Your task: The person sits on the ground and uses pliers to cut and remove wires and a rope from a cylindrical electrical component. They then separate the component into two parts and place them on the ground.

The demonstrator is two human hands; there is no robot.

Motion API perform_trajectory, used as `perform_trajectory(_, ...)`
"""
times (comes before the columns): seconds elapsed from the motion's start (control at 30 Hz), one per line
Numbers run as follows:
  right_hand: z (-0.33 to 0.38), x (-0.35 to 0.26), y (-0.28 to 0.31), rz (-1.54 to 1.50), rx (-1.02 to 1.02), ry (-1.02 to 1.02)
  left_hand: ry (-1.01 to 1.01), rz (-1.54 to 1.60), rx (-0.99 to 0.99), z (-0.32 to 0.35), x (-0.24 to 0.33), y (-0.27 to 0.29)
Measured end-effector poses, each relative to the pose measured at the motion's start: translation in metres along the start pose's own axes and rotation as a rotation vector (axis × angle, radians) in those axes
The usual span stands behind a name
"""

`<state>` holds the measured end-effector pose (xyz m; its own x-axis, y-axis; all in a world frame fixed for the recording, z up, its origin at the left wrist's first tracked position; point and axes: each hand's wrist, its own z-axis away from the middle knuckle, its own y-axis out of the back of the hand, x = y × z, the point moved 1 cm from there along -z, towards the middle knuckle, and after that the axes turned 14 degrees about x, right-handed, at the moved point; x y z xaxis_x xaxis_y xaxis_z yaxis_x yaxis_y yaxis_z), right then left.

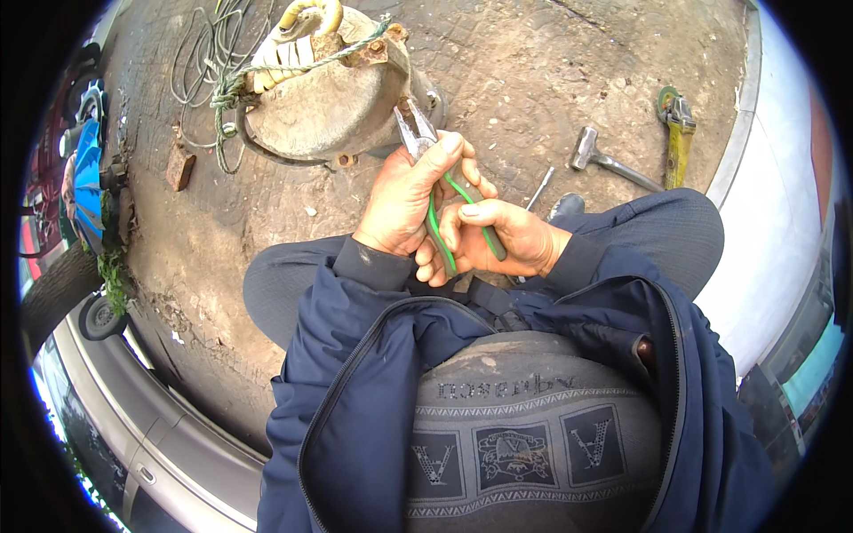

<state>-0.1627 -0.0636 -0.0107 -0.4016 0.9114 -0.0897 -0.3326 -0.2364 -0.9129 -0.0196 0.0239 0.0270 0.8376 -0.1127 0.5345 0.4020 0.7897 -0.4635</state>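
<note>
Pliers (433, 229), one pair, with a steel head and green handles, are held above the ground (293, 200). Their jaws stand apart just beside a machine (329, 111); whether they touch the rusty part between their tips cannot be told. Left hand (391, 202): fingers curled around the tool near its pivot. Right hand (515, 235): fingers bent around the handles, partly hidden by them. The machine, one, is rounded, stained metal, cut off at the upper limit of view; a twisted rope (229, 93) is knotted about it. Toward the ground's right edge: one steel hammer (609, 162) and one yellow grinder (678, 142). One thin rod (540, 188) is partly concealed. Toward the left edge: one rough brick (180, 169).
</note>
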Motion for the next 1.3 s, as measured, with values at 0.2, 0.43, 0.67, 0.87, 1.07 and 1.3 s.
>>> perform_trajectory(0.2,-0.005,0.007,-0.006,0.064,0.122,0.144,0.016,0.017,-0.017,-0.002,-0.002,-0.002)
perform_trajectory(0.43,0.003,0.000,-0.019,0.304,0.430,0.268,-0.046,0.077,-0.095,-0.014,-0.012,0.002)
perform_trajectory(0.67,0.002,-0.002,-0.016,0.129,0.217,0.159,-0.048,-0.028,0.057,-0.001,-0.002,-0.015)
perform_trajectory(0.87,0.007,-0.006,-0.023,0.154,0.244,0.140,-0.048,-0.028,0.090,0.000,-0.004,-0.016)
perform_trajectory(1.07,0.017,-0.022,-0.027,0.511,0.462,0.211,-0.083,0.262,-0.196,-0.016,-0.014,-0.008)
perform_trajectory(1.3,0.021,-0.027,-0.013,0.274,0.236,0.063,-0.064,0.235,-0.016,-0.002,-0.016,-0.017)
